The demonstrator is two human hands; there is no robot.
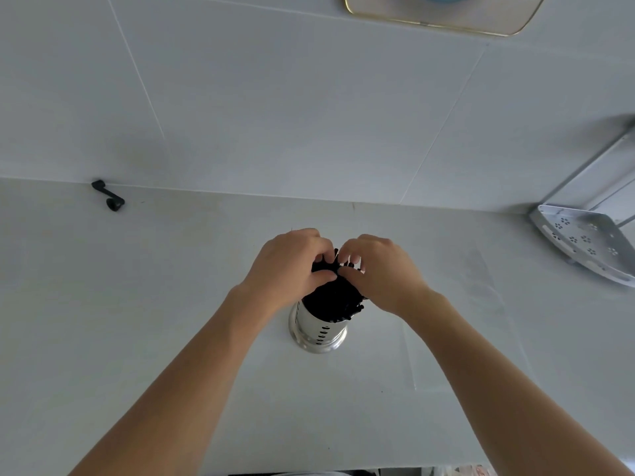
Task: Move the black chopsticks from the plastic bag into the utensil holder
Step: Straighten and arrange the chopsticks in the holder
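Observation:
A shiny steel utensil holder (318, 333) with slotted holes stands upright on the white counter, centre of view. A bundle of black chopsticks (331, 300) stands in it, tops fanned out above the rim. My left hand (290, 266) and my right hand (381, 269) meet over the chopstick tops, fingers curled around and pinching them. A clear plastic bag (457, 324) lies flat on the counter to the right of the holder, hard to make out.
A black crank-shaped handle (109, 195) lies by the wall at the back left. A perforated metal corner shelf (584, 242) juts out at the right. A gold-rimmed frame (443, 25) hangs on the tiled wall above. The counter's front edge runs along the bottom.

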